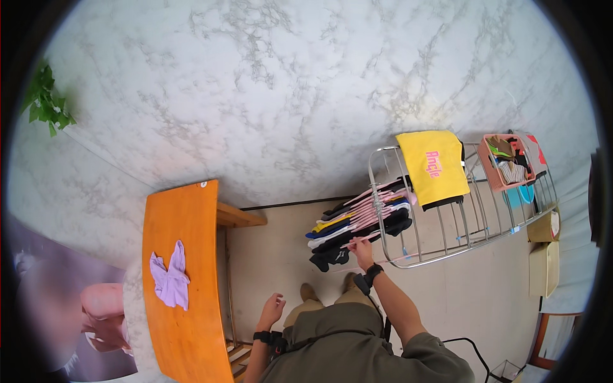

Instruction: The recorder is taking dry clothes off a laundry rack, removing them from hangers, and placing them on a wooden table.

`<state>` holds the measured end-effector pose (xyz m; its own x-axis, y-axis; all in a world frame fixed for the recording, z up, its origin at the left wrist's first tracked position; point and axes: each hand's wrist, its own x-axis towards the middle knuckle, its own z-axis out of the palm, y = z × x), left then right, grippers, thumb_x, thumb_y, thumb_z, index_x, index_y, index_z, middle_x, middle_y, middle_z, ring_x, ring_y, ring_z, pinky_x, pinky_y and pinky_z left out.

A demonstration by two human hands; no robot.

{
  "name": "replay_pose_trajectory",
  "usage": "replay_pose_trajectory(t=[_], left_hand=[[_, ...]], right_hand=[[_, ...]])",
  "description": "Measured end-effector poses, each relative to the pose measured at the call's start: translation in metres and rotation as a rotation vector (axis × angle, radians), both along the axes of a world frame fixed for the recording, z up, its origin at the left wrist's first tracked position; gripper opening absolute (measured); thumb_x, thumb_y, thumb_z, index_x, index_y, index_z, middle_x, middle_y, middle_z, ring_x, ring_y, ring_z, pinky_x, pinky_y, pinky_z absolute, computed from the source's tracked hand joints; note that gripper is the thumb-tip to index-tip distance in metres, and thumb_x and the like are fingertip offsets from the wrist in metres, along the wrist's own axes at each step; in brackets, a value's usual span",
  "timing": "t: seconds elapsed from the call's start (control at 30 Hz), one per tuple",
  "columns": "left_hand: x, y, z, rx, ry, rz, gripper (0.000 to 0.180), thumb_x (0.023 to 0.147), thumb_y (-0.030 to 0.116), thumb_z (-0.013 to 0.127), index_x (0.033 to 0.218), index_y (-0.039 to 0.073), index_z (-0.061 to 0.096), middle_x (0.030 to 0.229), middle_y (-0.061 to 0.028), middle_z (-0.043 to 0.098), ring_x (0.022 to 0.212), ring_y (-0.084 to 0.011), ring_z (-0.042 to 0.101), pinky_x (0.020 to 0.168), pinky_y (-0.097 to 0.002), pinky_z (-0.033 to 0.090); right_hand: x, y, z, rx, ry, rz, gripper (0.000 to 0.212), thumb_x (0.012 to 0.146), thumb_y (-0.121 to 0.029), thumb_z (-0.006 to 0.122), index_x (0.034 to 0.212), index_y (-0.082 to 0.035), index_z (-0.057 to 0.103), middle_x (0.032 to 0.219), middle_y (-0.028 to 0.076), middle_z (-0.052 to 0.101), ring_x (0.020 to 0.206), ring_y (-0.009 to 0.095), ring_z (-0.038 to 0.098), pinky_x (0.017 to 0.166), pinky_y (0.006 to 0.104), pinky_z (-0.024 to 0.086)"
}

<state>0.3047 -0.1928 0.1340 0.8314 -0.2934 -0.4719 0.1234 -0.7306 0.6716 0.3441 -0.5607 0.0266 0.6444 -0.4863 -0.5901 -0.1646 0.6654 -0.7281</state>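
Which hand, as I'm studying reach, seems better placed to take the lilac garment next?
Probably the left hand: seemingly empty, nearer the lilac garment; the right hand apparently pinches a pink hanger.

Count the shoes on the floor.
2, both brown: left shoe at the left foot, right shoe at the right foot, nearer the hanging clothes. Both are partly covered by trousers; others could be hidden.

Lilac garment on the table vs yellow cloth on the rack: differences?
Pose: lilac garment lies on the orange table; yellow cloth drapes over the metal rack.
Outline: lilac garment forks; yellow cloth looks roughly rectangular.
Surface: yellow cloth bears pink print; none shows on the lilac garment.
Shared: both fabric.
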Motion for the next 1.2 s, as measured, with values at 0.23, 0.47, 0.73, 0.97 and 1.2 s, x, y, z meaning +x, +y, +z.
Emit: replay_pose_trajectory(t=[0.23,0.47,0.73,0.97,1.2], left_hand=[[0.050,-0.048,0.008,-0.059,-0.392,-0.109,0.046,0.078,0.018,0.064,0.117,0.004,0.045,0.108,-0.0229,0.051,0.097,-0.0362,0.052,0.083,-0.0402,0.043],[0.069,-0.094,0.052,0.074,-0.535,-0.018,0.062,0.068,0.029,0.073,0.116,0.002,0.045,0.115,-0.0216,0.047,0.107,-0.0384,0.044,0.090,-0.0429,0.038],[0.088,-0.075,0.082,0.225,-0.829,0.165,0.058,0.063,0.026,0.074,0.110,0.004,0.049,0.126,-0.0194,0.040,0.120,-0.0377,0.034,0.095,-0.0482,0.030],[0.092,-0.067,0.103,0.156,-0.899,0.187,0.046,0.066,0.015,0.067,0.107,0.004,0.050,0.128,-0.0185,0.038,0.121,-0.0402,0.031,0.098,-0.0502,0.027],[0.094,-0.050,0.106,-0.091,-0.791,0.124,0.035,0.067,-0.004,0.051,0.101,0.001,0.051,0.121,-0.0203,0.045,0.113,-0.0397,0.041,0.095,-0.0434,0.033]], right_hand=[[0.001,0.056,0.070,0.120,-0.083,0.220,0.015,0.089,-0.016,0.053,0.089,0.000,0.055,0.086,0.012,0.061,0.076,0.018,0.060,0.071,0.0311,0.054],[0.002,0.083,0.138,0.321,-0.215,0.381,0.023,0.091,-0.023,0.050,0.085,-0.002,0.056,0.096,0.016,0.062,0.083,0.019,0.062,0.082,0.0336,0.051],[0.013,0.115,0.188,0.393,-0.283,0.497,0.031,0.091,-0.032,0.050,0.097,-0.003,0.056,0.105,0.012,0.060,0.100,0.019,0.057,0.091,0.0328,0.044],[0.021,0.135,0.210,0.393,-0.315,0.462,0.023,0.092,-0.027,0.048,0.097,-0.005,0.055,0.108,0.013,0.059,0.101,0.019,0.057,0.092,0.0332,0.044],[0.031,0.117,0.224,0.097,-0.270,0.479,0.030,0.093,-0.031,0.044,0.095,-0.003,0.054,0.102,0.014,0.061,0.094,0.019,0.060,0.084,0.0327,0.049]])
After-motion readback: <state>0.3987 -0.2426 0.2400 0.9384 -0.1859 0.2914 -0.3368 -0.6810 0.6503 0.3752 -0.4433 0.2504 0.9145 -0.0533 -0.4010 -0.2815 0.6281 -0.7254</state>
